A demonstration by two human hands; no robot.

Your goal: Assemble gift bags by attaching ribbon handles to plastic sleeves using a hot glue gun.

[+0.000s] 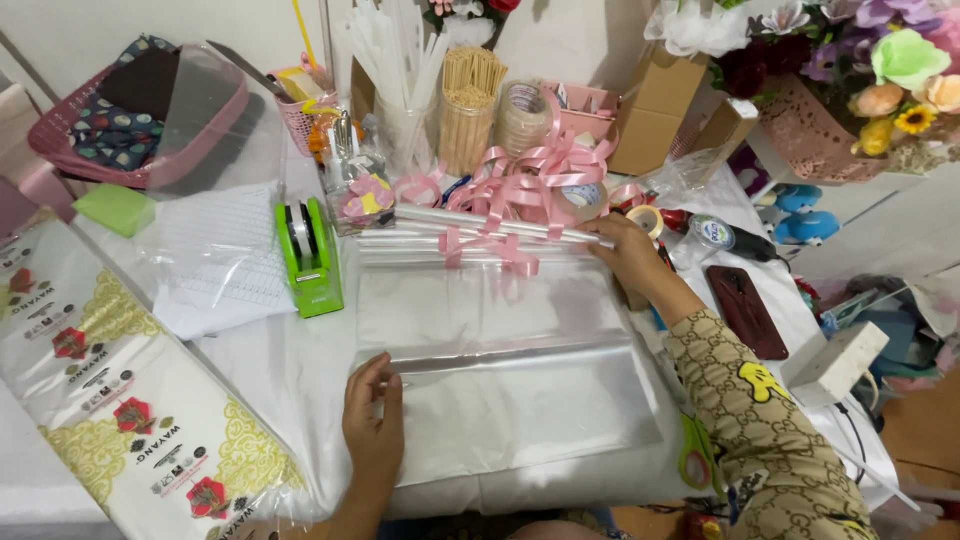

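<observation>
Head view: two bare hands pressed on a clear, folded cellophane sheet [500,340] lying flat on the white-covered table [290,370].

Left hand [373,420] rests at the sheet's near left edge, fingers loosely curled with the tips touching the shiny fold, grasping nothing. Right hand [628,252], in a patterned tan sleeve [755,420], lies at the sheet's far right corner, fingers extended flat against the rolled clear tubes [480,225] there. A pink satin ribbon bow [520,185] sits just beyond the tubes. A bright green plastic tape dispenser [310,258] stands left of the sheet, and a printed plastic bag stack [120,400] lies further left.
</observation>
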